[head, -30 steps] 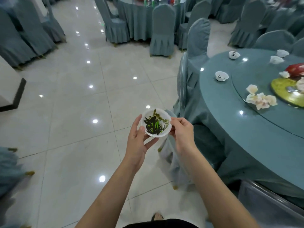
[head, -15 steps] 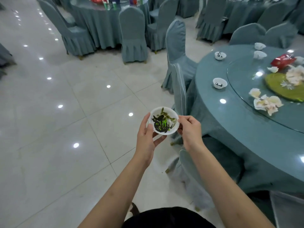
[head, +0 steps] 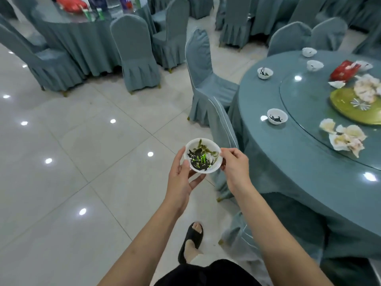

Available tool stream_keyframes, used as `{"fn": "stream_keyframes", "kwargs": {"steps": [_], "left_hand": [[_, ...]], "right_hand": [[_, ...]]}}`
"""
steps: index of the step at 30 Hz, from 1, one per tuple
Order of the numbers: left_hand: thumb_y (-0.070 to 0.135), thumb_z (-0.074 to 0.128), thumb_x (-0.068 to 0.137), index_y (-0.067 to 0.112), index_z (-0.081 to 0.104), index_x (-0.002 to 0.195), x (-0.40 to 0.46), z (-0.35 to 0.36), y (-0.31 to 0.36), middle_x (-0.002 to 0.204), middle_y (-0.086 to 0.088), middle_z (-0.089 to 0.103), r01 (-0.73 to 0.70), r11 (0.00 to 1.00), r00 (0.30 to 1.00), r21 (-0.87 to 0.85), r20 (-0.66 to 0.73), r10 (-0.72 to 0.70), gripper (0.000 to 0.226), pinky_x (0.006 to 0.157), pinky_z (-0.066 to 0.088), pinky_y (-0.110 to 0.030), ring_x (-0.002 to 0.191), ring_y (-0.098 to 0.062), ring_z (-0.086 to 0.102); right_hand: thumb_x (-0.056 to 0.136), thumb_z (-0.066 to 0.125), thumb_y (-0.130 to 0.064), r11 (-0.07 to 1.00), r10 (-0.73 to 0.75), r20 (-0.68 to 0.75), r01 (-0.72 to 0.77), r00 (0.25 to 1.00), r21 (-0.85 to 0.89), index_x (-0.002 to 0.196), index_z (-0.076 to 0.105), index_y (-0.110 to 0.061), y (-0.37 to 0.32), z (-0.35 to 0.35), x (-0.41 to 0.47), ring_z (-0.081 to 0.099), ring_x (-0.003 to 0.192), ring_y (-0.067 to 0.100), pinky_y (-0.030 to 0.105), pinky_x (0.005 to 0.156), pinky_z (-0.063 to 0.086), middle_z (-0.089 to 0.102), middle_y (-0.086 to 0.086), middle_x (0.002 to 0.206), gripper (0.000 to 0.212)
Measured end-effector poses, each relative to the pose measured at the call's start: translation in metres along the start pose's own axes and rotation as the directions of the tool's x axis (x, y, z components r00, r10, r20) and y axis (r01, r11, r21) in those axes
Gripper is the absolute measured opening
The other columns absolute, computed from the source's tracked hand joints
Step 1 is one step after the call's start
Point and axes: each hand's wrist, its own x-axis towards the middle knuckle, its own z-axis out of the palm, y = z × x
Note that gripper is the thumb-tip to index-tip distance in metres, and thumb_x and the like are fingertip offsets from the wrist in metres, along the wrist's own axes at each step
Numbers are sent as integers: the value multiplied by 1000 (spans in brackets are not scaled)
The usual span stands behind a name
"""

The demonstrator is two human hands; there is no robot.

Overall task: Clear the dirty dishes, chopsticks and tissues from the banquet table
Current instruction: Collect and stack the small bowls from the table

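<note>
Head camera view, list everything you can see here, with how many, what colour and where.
held bowl: one, white with dark green scraps, over the floor
bowls on table: four, white, along the near table's left rim
near table: one, teal cloth, right
tissues: several crumpled, white, on the glass turntable
platter: one, yellow-green, turntable
red packet: one, turntable
chairs: many, teal covers, around the tables
far table: one, teal, upper left
left hand: grips the held bowl
right hand: pinches its rim
</note>
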Motion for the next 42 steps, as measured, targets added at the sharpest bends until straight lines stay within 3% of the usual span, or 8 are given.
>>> {"fn": "stream_keyframes", "kwargs": {"steps": [7, 15, 22, 25, 28, 32, 37, 42], "left_hand": [[20, 55, 106, 34, 51, 144, 134, 22, 43, 131, -10, 66, -1, 999, 1000, 33, 16, 0, 41, 90, 61, -46, 120, -25, 67], [18, 51, 108, 34, 51, 144, 248, 78, 53, 131, -10, 65, 57, 995, 987, 78, 145, -68, 39, 86, 62, -42, 117, -22, 69], [16, 45, 110, 36, 51, 141, 358, 132, 48, 136, -7, 61, 152, 977, 935, 153, 299, -192, 38, 78, 61, -35, 119, -23, 67], [15, 46, 109, 39, 54, 136, 402, 156, 53, 137, -6, 61, 184, 964, 897, 190, 367, -244, 36, 79, 61, -36, 121, -25, 66], [16, 47, 109, 35, 51, 143, 440, 178, 58, 139, -6, 60, 204, 953, 853, 222, 437, -285, 39, 83, 61, -39, 122, -25, 65], [15, 48, 109, 33, 51, 144, 478, 200, 58, 138, -8, 60, 250, 936, 802, 249, 487, -345, 39, 84, 62, -40, 122, -27, 65], [15, 48, 109, 34, 51, 142, 505, 218, 41, 139, -8, 59, 315, 903, 769, 293, 479, -424, 39, 81, 62, -39, 125, -28, 64], [13, 47, 109, 33, 53, 140, 525, 240, 24, 137, -6, 61, 342, 883, 767, 321, 447, -460, 37, 81, 62, -41, 122, -28, 65]], "right_hand": [[91, 64, -14, 1000, 9, -15, -9, 1000, 27, 95, 67, -2, -41, 53, 115, 57, 76, 22, 40, 69, 48, 65, 6, 78, 13], [92, 62, -9, 995, -10, -148, 25, 989, 100, 91, 67, -10, -73, 46, 214, 61, 72, 16, 28, 62, 50, 70, 9, 85, 5], [92, 60, -3, 982, 26, -341, 40, 940, 185, 90, 64, -11, -87, 33, 303, 57, 66, 14, 26, 59, 46, 67, 7, 82, 10], [92, 61, -2, 974, 41, -412, 55, 910, 218, 91, 65, -11, -98, 29, 335, 56, 65, 16, 26, 56, 44, 67, 6, 79, 10], [93, 62, -1, 958, 65, -465, 74, 883, 276, 99, 66, -5, -110, 21, 361, 55, 58, 14, 22, 50, 43, 67, 7, 75, 8], [96, 59, -4, 929, 151, -599, 94, 786, 357, 96, 63, -6, -102, -1, 394, 60, 60, 16, 22, 50, 44, 62, 9, 78, 5], [96, 55, -2, 880, 338, -662, 25, 669, 474, 81, 55, -9, -65, -32, 427, 59, 58, 19, 21, 44, 39, 55, 9, 71, 17], [102, 56, -8, 799, 518, -692, 5, 503, 601, 91, 50, -5, -30, -67, 466, 52, 55, 21, 21, 41, 43, 51, 12, 69, 13]]}}
